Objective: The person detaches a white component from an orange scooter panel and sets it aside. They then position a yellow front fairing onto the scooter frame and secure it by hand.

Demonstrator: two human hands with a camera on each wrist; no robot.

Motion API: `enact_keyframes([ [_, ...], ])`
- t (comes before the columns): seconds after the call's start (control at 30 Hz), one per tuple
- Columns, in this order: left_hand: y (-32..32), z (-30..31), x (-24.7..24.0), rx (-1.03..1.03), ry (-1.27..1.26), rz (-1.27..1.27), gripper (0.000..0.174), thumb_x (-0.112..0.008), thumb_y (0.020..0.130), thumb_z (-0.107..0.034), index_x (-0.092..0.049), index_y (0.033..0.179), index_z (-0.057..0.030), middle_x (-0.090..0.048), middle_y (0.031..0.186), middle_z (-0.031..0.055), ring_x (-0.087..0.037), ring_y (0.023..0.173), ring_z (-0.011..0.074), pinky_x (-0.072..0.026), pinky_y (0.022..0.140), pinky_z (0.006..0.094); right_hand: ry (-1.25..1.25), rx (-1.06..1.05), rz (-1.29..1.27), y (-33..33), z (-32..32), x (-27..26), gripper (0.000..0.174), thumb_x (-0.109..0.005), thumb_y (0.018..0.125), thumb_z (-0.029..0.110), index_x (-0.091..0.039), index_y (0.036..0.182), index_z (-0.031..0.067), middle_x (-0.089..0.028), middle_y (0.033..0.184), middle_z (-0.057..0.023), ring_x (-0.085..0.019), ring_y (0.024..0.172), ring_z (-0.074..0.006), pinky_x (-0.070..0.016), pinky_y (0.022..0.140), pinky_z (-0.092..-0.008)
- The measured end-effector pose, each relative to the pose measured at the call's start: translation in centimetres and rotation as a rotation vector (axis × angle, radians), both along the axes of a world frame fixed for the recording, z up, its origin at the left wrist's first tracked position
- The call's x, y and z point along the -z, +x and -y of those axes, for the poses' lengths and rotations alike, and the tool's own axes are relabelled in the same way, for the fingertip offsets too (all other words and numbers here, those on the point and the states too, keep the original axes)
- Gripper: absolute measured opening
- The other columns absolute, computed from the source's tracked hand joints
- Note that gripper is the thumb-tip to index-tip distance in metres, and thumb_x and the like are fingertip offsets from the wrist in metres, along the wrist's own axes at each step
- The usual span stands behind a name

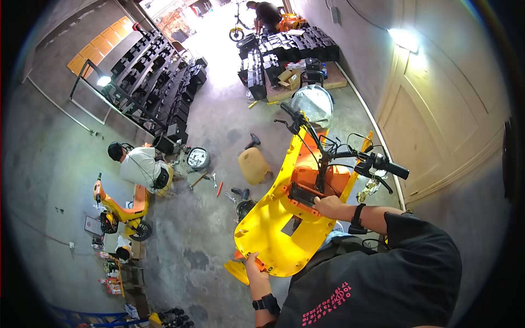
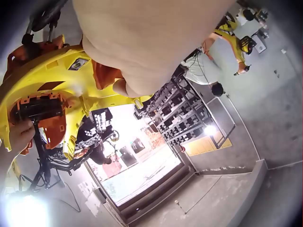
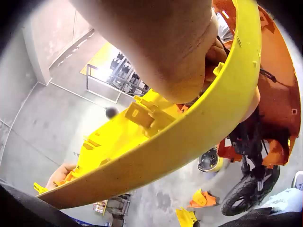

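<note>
A large yellow scooter body panel (image 1: 268, 232) lies tilted against the person's front, beside a scooter's black handlebar (image 1: 394, 167). At the panel's lower end the left hand (image 1: 257, 268) grips the edge, with its thumb on the upper face near a small orange piece. Higher up, the right hand (image 1: 328, 206) holds the edge of the orange-rimmed opening, right by a black part (image 1: 302, 195) set in it. In the right wrist view the panel's curved yellow rim (image 3: 189, 132) hides most of the right fingers. Below it shows the scooter's black wheel (image 3: 241, 196).
On the floor lie a tan rounded panel (image 1: 255, 165), a hammer (image 1: 198, 180) and a round lamp-like part (image 1: 198, 158). A seated person (image 1: 143, 167) works near a yellow-orange scooter (image 1: 128, 205) at left. Black boxes (image 1: 292, 46) are stacked at the back.
</note>
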State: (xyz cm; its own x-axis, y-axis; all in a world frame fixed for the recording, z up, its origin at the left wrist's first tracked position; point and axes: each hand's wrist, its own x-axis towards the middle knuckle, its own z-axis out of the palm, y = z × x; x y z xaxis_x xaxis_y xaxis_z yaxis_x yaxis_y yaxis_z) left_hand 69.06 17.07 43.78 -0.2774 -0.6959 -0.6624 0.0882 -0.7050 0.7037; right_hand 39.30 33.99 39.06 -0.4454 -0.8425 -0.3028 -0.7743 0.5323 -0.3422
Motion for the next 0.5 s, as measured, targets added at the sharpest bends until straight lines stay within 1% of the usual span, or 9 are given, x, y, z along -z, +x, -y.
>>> enact_keyframes([
  [0.03,0.1,0.2,0.4,-0.004,-0.014,0.036,0.027,-0.063,0.078,-0.014,-0.057,0.103,-0.0083,-0.062,0.097,0.0052,-0.061,0.088,0.0228,-0.0480,0.075,0.0340,-0.001,0.001,0.005,0.0,0.0,0.1,0.020,-0.047,0.088,0.013,-0.050,0.102,-0.0012,-0.064,0.073,-0.0166,-0.065,0.066,-0.0347,-0.0505,0.055,-0.0456],
  [0.07,0.1,0.4,0.7,-0.008,-0.030,0.071,0.027,-0.063,0.077,-0.014,-0.057,0.103,-0.0073,-0.062,0.094,0.0046,-0.061,0.085,0.0214,-0.0474,0.071,0.0317,0.017,-0.014,0.005,-0.2,0.0,0.3,0.021,-0.048,0.088,0.014,-0.050,0.102,-0.0008,-0.064,0.076,-0.0165,-0.066,0.069,-0.0340,-0.0511,0.057,-0.0448],
  [0.1,0.2,0.6,0.8,-0.007,-0.032,0.074,0.027,-0.063,0.077,-0.014,-0.057,0.103,-0.0073,-0.062,0.094,0.0046,-0.061,0.085,0.0214,-0.0474,0.071,0.0317,0.034,-0.029,0.004,-0.2,0.0,0.6,0.021,-0.049,0.087,0.014,-0.050,0.103,-0.0005,-0.064,0.079,-0.0165,-0.066,0.073,-0.0332,-0.0516,0.059,-0.0440],
  [0.13,0.1,0.7,0.8,-0.010,-0.002,0.085,0.028,-0.063,0.078,-0.013,-0.057,0.104,-0.0071,-0.062,0.096,0.0048,-0.061,0.087,0.0217,-0.0474,0.071,0.0317,0.032,-0.029,0.006,-0.2,-0.2,1.3,0.021,-0.049,0.087,0.014,-0.050,0.103,-0.0005,-0.064,0.079,-0.0165,-0.066,0.073,-0.0332,-0.0516,0.059,-0.0440],
  [0.2,-0.1,0.6,0.6,-0.017,0.029,0.098,0.028,-0.063,0.078,-0.013,-0.057,0.104,-0.0070,-0.062,0.097,0.0050,-0.061,0.089,0.0219,-0.0474,0.072,0.0318,-0.196,-0.175,-0.093,-0.1,-0.6,2.9,0.023,-0.050,0.087,0.014,-0.050,0.106,0.0014,-0.063,0.088,-0.0175,-0.065,0.082,-0.0330,-0.0526,0.065,-0.0421],
  [0.23,-0.3,0.4,0.2,-0.022,0.029,0.084,0.028,-0.063,0.078,-0.013,-0.057,0.105,-0.0071,-0.062,0.098,0.0049,-0.061,0.089,0.0220,-0.0472,0.072,0.0317,-0.196,-0.176,-0.090,-0.1,-0.9,3.1,0.023,-0.050,0.087,0.014,-0.050,0.106,0.0014,-0.063,0.088,-0.0175,-0.065,0.082,-0.0330,-0.0526,0.065,-0.0421],
  [0.3,-0.3,0.2,0.1,-0.027,0.027,0.069,0.029,-0.063,0.078,-0.013,-0.057,0.105,-0.0071,-0.063,0.099,0.0049,-0.061,0.090,0.0221,-0.0471,0.072,0.0316,-0.295,-0.299,-0.174,-0.2,-1.1,3.6,0.025,-0.052,0.086,0.014,-0.050,0.109,0.0036,-0.061,0.094,-0.0186,-0.064,0.088,-0.0339,-0.0529,0.070,-0.0410],
  [0.43,-0.1,0.5,0.5,-0.017,0.011,0.001,0.029,-0.063,0.078,-0.012,-0.057,0.105,-0.0068,-0.063,0.099,0.0051,-0.061,0.090,0.0227,-0.0476,0.073,0.0324,-0.191,-0.308,-0.170,-0.3,-1.1,2.9,0.026,-0.050,0.087,0.014,-0.050,0.111,0.0041,-0.061,0.097,-0.0202,-0.064,0.087,-0.0354,-0.0532,0.068,-0.0414],
  [0.5,0.0,0.3,0.6,-0.017,0.005,-0.002,0.028,-0.063,0.078,-0.012,-0.057,0.105,-0.0067,-0.062,0.099,0.0053,-0.061,0.091,0.0231,-0.0479,0.075,0.0329,-0.073,-0.129,-0.043,-0.2,-0.6,3.1,0.027,-0.050,0.087,0.015,-0.049,0.111,0.0017,-0.063,0.089,-0.0185,-0.066,0.079,-0.0337,-0.0533,0.063,-0.0416],
])
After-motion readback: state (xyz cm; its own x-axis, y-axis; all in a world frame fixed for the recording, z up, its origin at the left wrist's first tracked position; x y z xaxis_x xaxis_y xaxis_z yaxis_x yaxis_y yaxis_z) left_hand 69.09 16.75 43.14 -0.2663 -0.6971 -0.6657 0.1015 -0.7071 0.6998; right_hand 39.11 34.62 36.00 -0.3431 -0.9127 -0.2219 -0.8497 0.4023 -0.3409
